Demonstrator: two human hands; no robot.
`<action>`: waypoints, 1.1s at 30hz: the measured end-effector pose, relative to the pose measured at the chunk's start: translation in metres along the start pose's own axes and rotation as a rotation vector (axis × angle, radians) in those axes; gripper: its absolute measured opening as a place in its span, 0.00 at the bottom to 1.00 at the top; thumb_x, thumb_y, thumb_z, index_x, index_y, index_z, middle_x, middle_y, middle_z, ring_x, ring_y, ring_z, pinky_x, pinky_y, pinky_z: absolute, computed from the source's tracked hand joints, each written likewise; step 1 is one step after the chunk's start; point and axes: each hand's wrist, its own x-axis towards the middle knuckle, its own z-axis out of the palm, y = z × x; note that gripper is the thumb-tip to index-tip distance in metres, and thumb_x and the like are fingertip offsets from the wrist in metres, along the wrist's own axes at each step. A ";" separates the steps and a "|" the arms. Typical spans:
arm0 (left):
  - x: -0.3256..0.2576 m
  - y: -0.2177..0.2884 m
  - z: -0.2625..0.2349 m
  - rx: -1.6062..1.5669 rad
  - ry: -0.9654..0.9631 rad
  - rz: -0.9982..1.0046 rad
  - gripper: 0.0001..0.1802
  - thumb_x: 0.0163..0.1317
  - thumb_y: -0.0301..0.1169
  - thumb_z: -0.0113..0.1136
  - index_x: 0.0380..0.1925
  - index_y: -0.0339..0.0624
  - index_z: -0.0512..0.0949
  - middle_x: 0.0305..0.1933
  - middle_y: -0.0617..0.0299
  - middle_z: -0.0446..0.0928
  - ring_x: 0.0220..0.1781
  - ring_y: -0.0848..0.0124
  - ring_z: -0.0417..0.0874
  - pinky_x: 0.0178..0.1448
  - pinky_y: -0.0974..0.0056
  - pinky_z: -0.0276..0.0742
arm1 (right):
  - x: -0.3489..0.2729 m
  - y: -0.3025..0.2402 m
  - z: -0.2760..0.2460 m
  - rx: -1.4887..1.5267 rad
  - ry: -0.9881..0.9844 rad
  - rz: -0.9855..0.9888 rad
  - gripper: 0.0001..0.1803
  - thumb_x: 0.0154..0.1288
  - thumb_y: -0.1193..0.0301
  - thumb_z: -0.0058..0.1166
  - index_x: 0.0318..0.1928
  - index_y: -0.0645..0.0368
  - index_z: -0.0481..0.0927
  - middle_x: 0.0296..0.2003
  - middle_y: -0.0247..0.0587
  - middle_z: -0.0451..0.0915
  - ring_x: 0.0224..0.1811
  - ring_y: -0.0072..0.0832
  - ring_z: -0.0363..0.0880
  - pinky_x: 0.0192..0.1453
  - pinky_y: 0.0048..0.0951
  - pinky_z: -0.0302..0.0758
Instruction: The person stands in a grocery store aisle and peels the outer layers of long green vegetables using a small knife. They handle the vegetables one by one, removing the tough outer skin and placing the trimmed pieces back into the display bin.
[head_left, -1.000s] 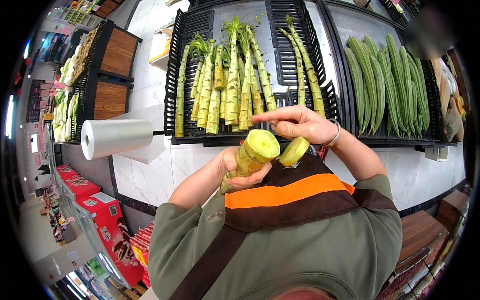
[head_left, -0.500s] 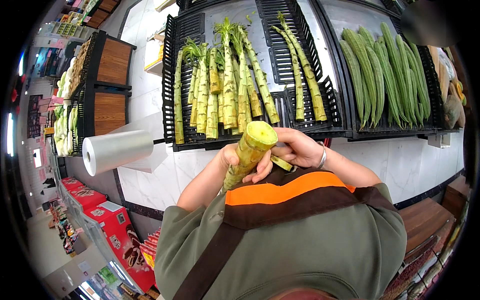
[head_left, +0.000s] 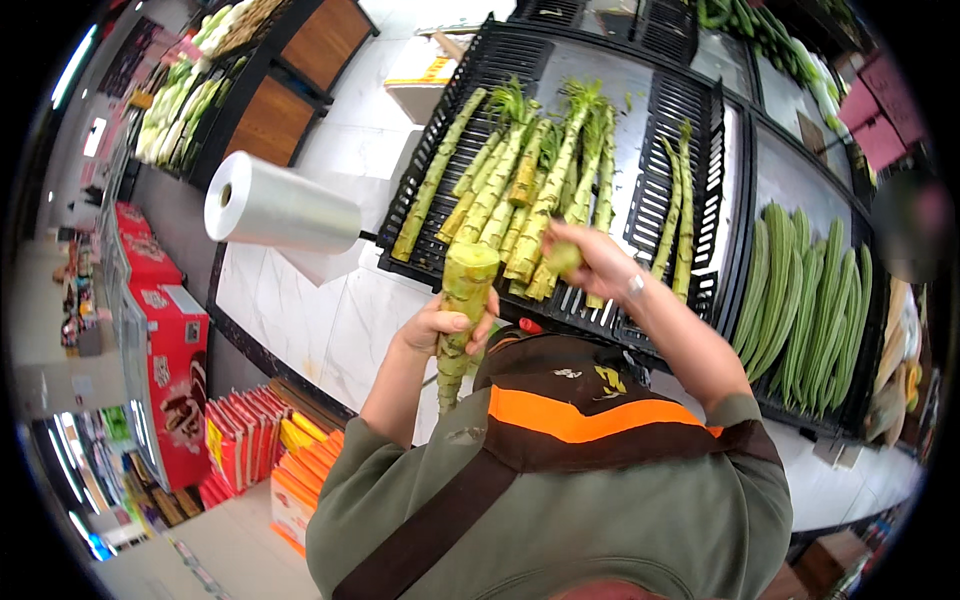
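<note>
My left hand [head_left: 432,326] is wrapped round a thick celtuce stem [head_left: 469,292], cut flat at its upper end and tapering down toward my apron. To its right, my right hand [head_left: 592,262] pinches a small pale-green cut piece of celtuce [head_left: 565,257], blurred by motion, above the crate's near edge. Under and beyond that hand, several celtuce stems [head_left: 502,214], some with leafy tops, lie in a black slatted crate [head_left: 432,158]. A pair of thinner stems [head_left: 685,215] rests apart from them at the crate's right side.
A roll of clear plastic bags [head_left: 290,205] sticks out left of the crate. On the right, ridged green gourds [head_left: 800,300] fill another bin. A carton [head_left: 420,92] stands behind the crate's left side. Red freezer cases [head_left: 165,350] and stacked red packets [head_left: 245,440] line the lower left.
My right hand has moved away from the held stem, out over the crate, carrying the cut piece. My left hand still grips the stem, now more upright. The view has turned.
</note>
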 end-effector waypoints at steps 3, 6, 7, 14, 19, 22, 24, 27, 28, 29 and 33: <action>-0.023 0.009 -0.003 0.220 0.161 0.135 0.28 0.49 0.36 0.65 0.48 0.34 0.68 0.28 0.58 0.74 0.25 0.71 0.77 0.30 0.68 0.73 | 0.066 -0.061 0.086 -0.093 -0.177 -0.157 0.21 0.71 0.51 0.44 0.37 0.58 0.71 0.29 0.36 0.76 0.16 0.16 0.65 0.17 0.16 0.61; -0.036 0.020 0.007 0.427 0.355 0.210 0.29 0.50 0.33 0.67 0.51 0.33 0.69 0.31 0.61 0.75 0.28 0.74 0.77 0.34 0.69 0.73 | 0.118 -0.094 0.139 0.038 -0.008 -0.238 0.29 0.69 0.40 0.37 0.41 0.57 0.64 0.23 0.28 0.57 0.16 0.16 0.47 0.18 0.16 0.50; -0.040 0.024 0.010 0.499 0.423 0.195 0.32 0.50 0.30 0.69 0.54 0.33 0.68 0.33 0.63 0.75 0.33 0.75 0.77 0.40 0.69 0.74 | 0.127 -0.096 0.138 0.068 0.005 -0.219 0.30 0.70 0.40 0.34 0.40 0.58 0.65 0.24 0.29 0.60 0.16 0.15 0.48 0.17 0.16 0.50; -0.041 0.022 0.023 0.864 0.720 0.357 0.29 0.47 0.32 0.71 0.49 0.35 0.72 0.39 0.62 0.79 0.42 0.75 0.77 0.48 0.67 0.73 | 0.039 -0.027 0.087 -0.426 -0.172 -0.300 0.20 0.72 0.61 0.42 0.56 0.57 0.75 0.23 0.23 0.65 0.17 0.11 0.52 0.18 0.13 0.50; -0.013 0.019 0.030 1.091 0.757 0.429 0.24 0.46 0.32 0.71 0.43 0.35 0.73 0.36 0.57 0.81 0.38 0.70 0.81 0.44 0.64 0.76 | -0.050 0.021 0.060 -0.639 -0.191 -0.690 0.25 0.64 0.72 0.54 0.61 0.62 0.67 0.29 0.27 0.72 0.28 0.16 0.68 0.34 0.19 0.67; 0.003 0.014 0.035 1.146 0.733 0.412 0.24 0.44 0.29 0.71 0.42 0.35 0.73 0.36 0.54 0.81 0.37 0.66 0.84 0.43 0.62 0.78 | -0.080 0.025 0.067 -0.792 -0.202 -0.744 0.33 0.61 0.75 0.57 0.64 0.63 0.57 0.28 0.36 0.73 0.30 0.22 0.73 0.35 0.23 0.70; 0.013 0.009 0.040 1.111 0.714 0.394 0.24 0.42 0.27 0.70 0.41 0.36 0.73 0.36 0.53 0.81 0.38 0.66 0.84 0.44 0.63 0.78 | -0.085 0.029 0.070 -0.820 -0.121 -0.766 0.35 0.60 0.76 0.58 0.64 0.63 0.57 0.27 0.39 0.73 0.28 0.26 0.74 0.33 0.26 0.71; 0.024 0.003 0.048 1.152 0.710 0.416 0.24 0.41 0.26 0.69 0.40 0.36 0.73 0.34 0.52 0.81 0.37 0.63 0.85 0.42 0.62 0.79 | -0.087 0.034 0.066 -0.803 -0.049 -0.798 0.35 0.59 0.77 0.59 0.64 0.64 0.56 0.25 0.41 0.74 0.25 0.30 0.74 0.31 0.27 0.72; 0.026 0.001 0.050 1.158 0.709 0.430 0.24 0.41 0.26 0.69 0.40 0.36 0.73 0.34 0.52 0.82 0.36 0.61 0.85 0.42 0.62 0.79 | -0.088 0.035 0.065 -0.793 -0.032 -0.803 0.35 0.59 0.77 0.59 0.64 0.64 0.56 0.25 0.41 0.74 0.25 0.31 0.75 0.31 0.28 0.72; 0.028 -0.001 0.052 1.172 0.705 0.443 0.24 0.41 0.26 0.70 0.40 0.36 0.73 0.34 0.52 0.82 0.36 0.60 0.85 0.42 0.62 0.79 | -0.089 0.036 0.065 -0.806 0.019 -0.803 0.36 0.58 0.78 0.58 0.65 0.64 0.56 0.25 0.42 0.75 0.26 0.31 0.75 0.31 0.29 0.72; 0.031 -0.007 0.054 1.193 0.709 0.470 0.24 0.41 0.28 0.71 0.39 0.36 0.73 0.33 0.50 0.82 0.37 0.57 0.86 0.40 0.61 0.80 | -0.096 0.035 0.061 -0.805 0.037 -0.792 0.35 0.58 0.78 0.59 0.64 0.64 0.59 0.25 0.42 0.75 0.25 0.31 0.75 0.31 0.29 0.71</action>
